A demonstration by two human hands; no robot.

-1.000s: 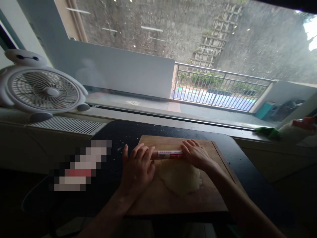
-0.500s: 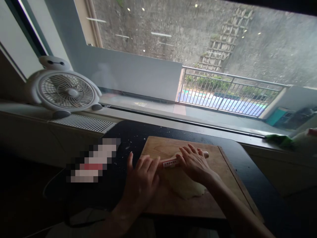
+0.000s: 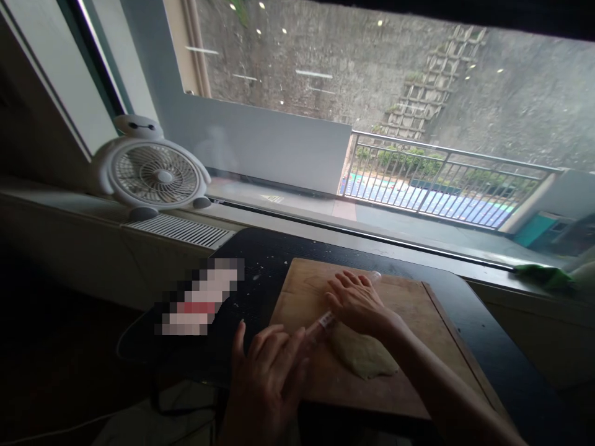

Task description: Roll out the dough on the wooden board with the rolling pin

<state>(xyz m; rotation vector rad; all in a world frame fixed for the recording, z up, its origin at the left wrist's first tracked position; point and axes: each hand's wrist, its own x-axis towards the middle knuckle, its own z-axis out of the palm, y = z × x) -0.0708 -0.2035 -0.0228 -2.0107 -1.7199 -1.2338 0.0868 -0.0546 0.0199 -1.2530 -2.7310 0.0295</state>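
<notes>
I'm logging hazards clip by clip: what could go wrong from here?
The rolling pin slants along the left edge of the dough, under both hands, so that side might end up thinner than the rest. The left hand, at the pin's near end, is over the near left edge of the wooden board, so that end could slip off.
</notes>
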